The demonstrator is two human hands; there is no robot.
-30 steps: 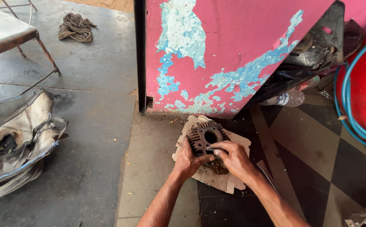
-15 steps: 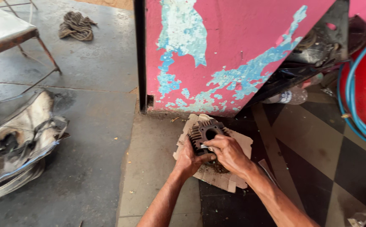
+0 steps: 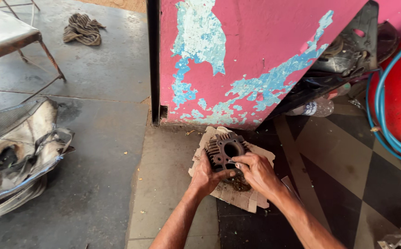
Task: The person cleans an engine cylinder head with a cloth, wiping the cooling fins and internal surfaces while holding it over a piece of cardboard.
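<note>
Rusty engine cylinder [image 3: 225, 152] gripped by left hand [image 3: 205, 177] at its 7 o'clock, right hand [image 3: 255, 171] curled against its 5 o'clock rim, cardboard [image 3: 251, 199] laid underneath

Roadside repair workshop, finned engine cylinder [image 3: 225, 152] on cardboard [image 3: 237, 193], peeling pink wall [image 3: 255, 55], blue hose [image 3: 380, 110]
</note>
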